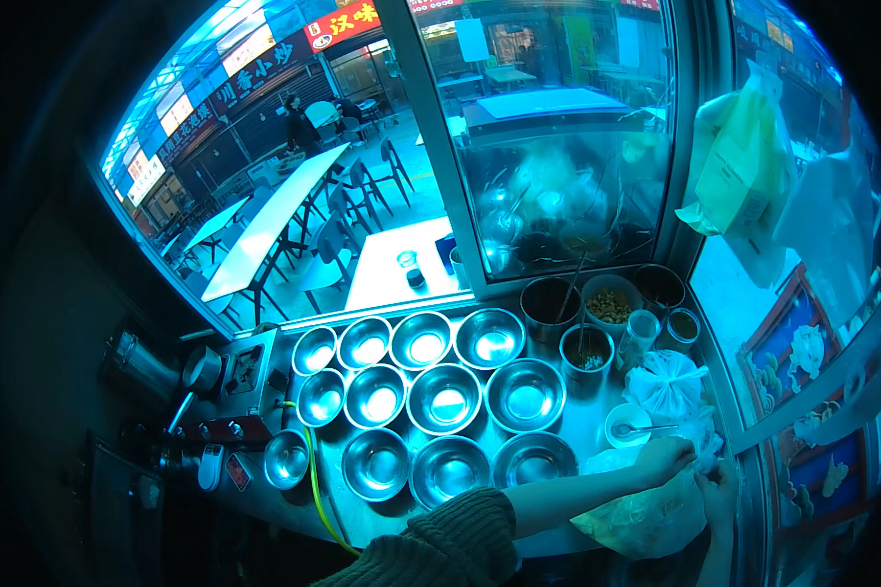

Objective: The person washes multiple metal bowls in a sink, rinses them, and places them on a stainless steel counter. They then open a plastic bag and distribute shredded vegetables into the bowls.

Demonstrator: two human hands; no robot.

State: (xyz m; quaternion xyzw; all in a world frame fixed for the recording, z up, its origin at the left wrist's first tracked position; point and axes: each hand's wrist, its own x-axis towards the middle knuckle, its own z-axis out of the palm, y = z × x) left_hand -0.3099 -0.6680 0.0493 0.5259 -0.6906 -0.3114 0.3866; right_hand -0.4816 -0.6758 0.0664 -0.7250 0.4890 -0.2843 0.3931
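Note:
My left hand [664, 461] reaches across the counter's right end and pinches the gathered top of a clear plastic bag [650, 513]. From the right, my right hand [718, 484] pinches the same bag's neck, close beside the left. Something pale fills the bag, but what it is cannot be told. Just beyond my left hand stands a white bowl [626, 425] with a spoon [655, 428] across it. Behind that sits a tied white plastic bag [668, 385]. Rows of steel bowls [444, 400] cover the counter to the left, with no contents visible in them.
Metal pots [550, 301], a container of chopped food [609, 304] and jars [683, 326] line the back right by the window. A gas stove [246, 374] with a saucepan [202, 367] stands left. A yellow hose [316, 477] crosses the counter. Bags [741, 161] hang at right.

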